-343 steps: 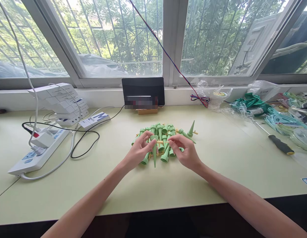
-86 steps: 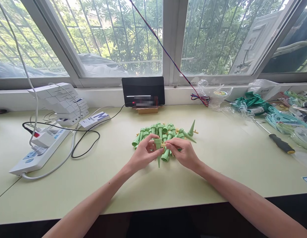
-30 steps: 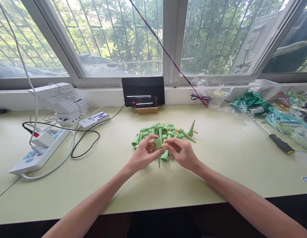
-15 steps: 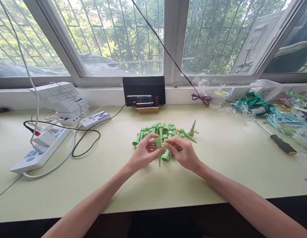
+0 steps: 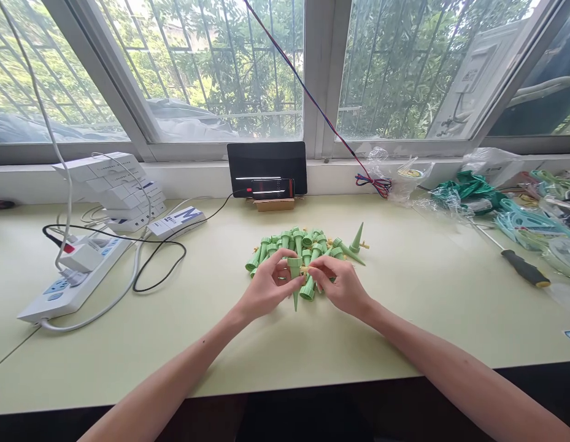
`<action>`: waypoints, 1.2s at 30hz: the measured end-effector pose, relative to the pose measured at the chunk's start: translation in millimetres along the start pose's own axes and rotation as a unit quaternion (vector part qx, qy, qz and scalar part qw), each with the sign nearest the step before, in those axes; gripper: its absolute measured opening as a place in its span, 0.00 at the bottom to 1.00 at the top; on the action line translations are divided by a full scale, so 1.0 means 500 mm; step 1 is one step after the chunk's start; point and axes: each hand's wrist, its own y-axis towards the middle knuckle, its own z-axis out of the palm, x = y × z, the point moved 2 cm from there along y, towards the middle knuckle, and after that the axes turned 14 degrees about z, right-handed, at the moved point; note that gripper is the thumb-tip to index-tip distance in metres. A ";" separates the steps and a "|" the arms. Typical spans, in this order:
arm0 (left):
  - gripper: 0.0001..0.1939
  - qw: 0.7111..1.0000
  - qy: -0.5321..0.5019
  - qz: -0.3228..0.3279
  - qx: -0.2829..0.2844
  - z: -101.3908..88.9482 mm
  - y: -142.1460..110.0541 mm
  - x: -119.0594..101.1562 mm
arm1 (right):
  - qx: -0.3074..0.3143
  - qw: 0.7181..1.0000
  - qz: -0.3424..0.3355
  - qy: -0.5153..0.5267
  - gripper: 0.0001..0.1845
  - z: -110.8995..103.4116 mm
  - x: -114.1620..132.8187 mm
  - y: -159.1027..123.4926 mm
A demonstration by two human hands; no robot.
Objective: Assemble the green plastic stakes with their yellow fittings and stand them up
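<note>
Between the thumb and fingers of my left hand (image 5: 269,285) is a green plastic watering spike (image 5: 294,267), held upright with its tip pointing down. My right hand (image 5: 338,283) pinches a small yellow valve (image 5: 305,270) at the spike's side, just below the cap. The valve touches the spike; how deep it sits I cannot tell. Right behind my hands lies a pile of similar green spikes (image 5: 297,238), several with yellow valves. At the pile's right, one green spike (image 5: 357,238) stands tip up on its cap with a yellow valve sticking out.
On the left are a white power strip (image 5: 59,298), stacked white boxes (image 5: 123,190) and a black cable (image 5: 186,250). A black tablet (image 5: 266,161) with a phone before it leans at the window. To the right lie a screwdriver (image 5: 524,267) and plastic-bagged items (image 5: 528,224).
Both hands stay in nearly the same place. The right fingers have shifted very slightly at the yellow valve, and the spike is still in the left hand.
</note>
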 end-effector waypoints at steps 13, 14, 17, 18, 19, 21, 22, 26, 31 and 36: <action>0.19 1.000 -0.011 -0.003 -0.006 -0.002 0.002 0.004 | 0.011 1.000 -0.009 0.003 0.10 0.001 0.000 -0.001; 0.19 1.000 -0.010 -0.004 -0.007 -0.003 0.002 0.004 | 0.011 1.000 -0.013 0.004 0.09 0.001 -0.001 -0.001; 0.19 1.000 -0.014 -0.005 -0.006 -0.003 0.001 0.006 | 0.009 1.000 -0.021 -0.002 0.08 0.001 -0.002 0.000; 0.19 1.000 -0.017 -0.005 -0.005 -0.002 0.001 0.007 | 0.008 1.000 -0.021 -0.003 0.09 0.001 -0.003 0.000; 0.19 1.000 -0.019 -0.004 -0.003 -0.002 0.001 0.007 | 0.008 1.000 -0.021 -0.004 0.09 0.001 -0.004 0.000; 0.18 1.000 -0.021 -0.003 -0.002 -0.001 0.000 0.008 | 0.008 1.000 -0.019 -0.004 0.09 0.002 -0.005 0.000; 0.18 1.000 -0.020 -0.002 -0.001 -0.001 -0.001 0.008 | 0.009 1.000 -0.019 -0.004 0.09 0.002 -0.005 0.000; 0.17 1.000 -0.003 0.013 -0.005 0.000 -0.002 0.009 | 0.014 1.000 -0.017 0.000 0.11 0.002 -0.004 0.000; 0.16 0.999 0.025 0.034 -0.005 0.002 -0.003 0.007 | 0.018 1.000 -0.016 -0.007 0.13 0.002 -0.006 0.001; 0.17 0.998 0.042 0.037 0.000 0.002 -0.003 0.006 | 0.020 0.999 -0.020 -0.024 0.15 0.001 -0.009 0.002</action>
